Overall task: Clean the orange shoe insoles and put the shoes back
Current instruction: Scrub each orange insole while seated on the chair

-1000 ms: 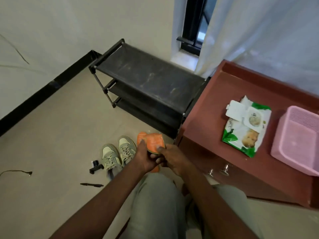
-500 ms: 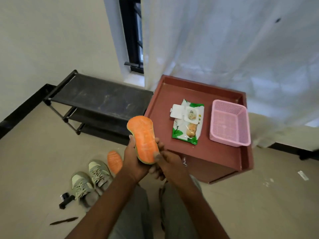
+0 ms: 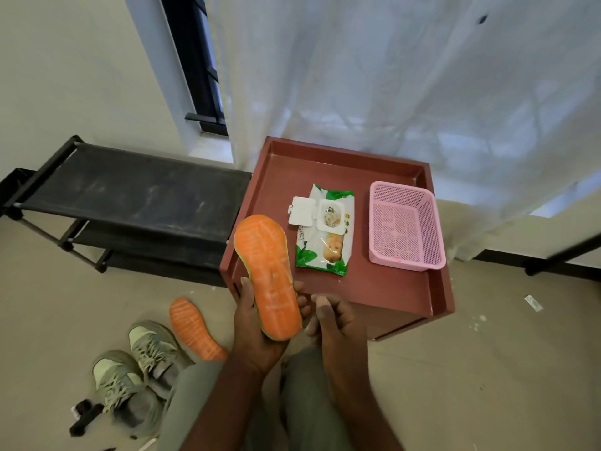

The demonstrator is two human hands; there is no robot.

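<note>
My left hand [image 3: 252, 333] grips the insole [image 3: 267, 278] over the table's [image 3: 383, 289] front-left corner; my right hand [image 3: 331, 323], loosely curled, holds nothing.

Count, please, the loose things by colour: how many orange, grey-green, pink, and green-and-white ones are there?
Orange: 2, the held insole and the floor insole
Grey-green: 2, the near shoe and the far shoe
Pink: 1, the basket
Green-and-white: 1, the wipes pack
Total: 6
</note>
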